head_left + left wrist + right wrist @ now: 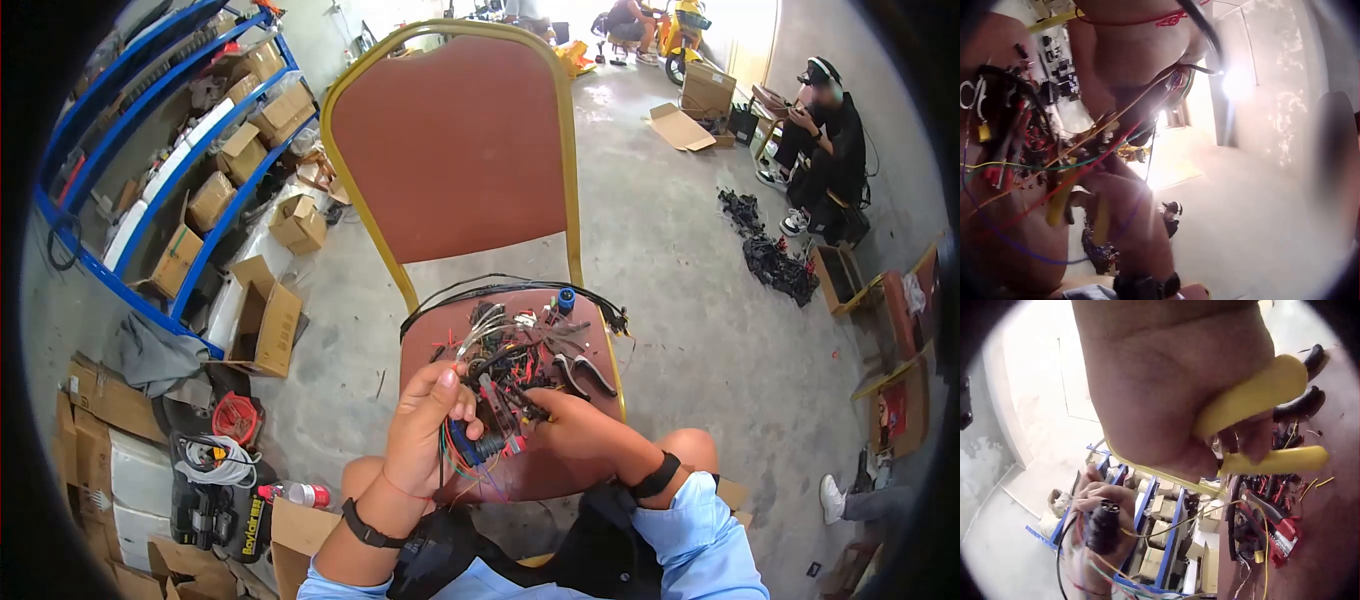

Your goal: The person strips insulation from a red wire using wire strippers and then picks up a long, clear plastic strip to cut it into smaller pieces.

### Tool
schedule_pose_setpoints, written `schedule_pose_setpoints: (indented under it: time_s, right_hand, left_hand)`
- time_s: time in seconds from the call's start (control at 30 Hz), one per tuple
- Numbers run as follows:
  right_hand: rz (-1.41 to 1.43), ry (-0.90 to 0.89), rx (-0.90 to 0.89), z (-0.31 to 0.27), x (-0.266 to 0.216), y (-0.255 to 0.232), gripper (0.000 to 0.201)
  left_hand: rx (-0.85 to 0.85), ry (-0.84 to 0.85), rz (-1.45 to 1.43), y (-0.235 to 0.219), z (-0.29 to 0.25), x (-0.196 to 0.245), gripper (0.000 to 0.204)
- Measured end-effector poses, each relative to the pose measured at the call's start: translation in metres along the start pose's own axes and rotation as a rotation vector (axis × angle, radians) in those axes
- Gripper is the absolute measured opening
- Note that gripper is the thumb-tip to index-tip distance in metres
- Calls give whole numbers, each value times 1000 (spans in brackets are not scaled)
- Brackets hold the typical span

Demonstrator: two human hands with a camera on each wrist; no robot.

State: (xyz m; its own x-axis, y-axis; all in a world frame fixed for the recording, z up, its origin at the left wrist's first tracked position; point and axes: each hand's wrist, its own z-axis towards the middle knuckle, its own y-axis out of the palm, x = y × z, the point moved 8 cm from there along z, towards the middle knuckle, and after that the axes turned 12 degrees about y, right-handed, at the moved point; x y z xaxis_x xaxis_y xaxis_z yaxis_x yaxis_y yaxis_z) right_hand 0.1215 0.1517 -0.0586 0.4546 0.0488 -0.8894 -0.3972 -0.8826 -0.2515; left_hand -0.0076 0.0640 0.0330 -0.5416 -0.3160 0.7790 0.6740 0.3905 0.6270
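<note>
My left hand [430,410] is raised over the chair seat [525,482], its fingers curled round a black round connector [1104,528] from which thin coloured wires trail. To its right, my right hand [580,430] grips a tool with yellow handles [1254,394]; the handles stand apart, and its tip is hidden. In the left wrist view, red, orange, green and purple wires cross in front of the right hand [1138,209]. On the seat lie a tangle of wires and small parts [500,345], pliers with dark grips [590,375] and a blue connector [567,299].
The chair's backrest [450,150] rises beyond the seat, with black cable [450,290] along the seat's rear. Blue shelves [190,190] with boxes stand left; a seated person [835,140] and dark cable piles [775,265] are right. A bottle [305,494] stands lower left.
</note>
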Motion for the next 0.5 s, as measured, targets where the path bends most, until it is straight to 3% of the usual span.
schedule_pose_setpoints:
  time_s: [0.1, 0.2, 0.3, 0.5]
  right_hand:
    - [-193, -224, 511, -23, -31, -22, 39]
    - [-205, -254, 396, -16, -33, -17, 43]
    - [33, -161, 139, 6, -12, -1, 48]
    - [145, 123, -117, 13, -4, 11, 56]
  left_hand:
    - [-21, -66, -15, -36, 8, -33, 19]
    - [20, -173, 64, -71, 17, -69, 18]
    - [37, -298, 182, -84, 13, -84, 15]
    - [-7, -244, 188, -78, 13, -80, 17]
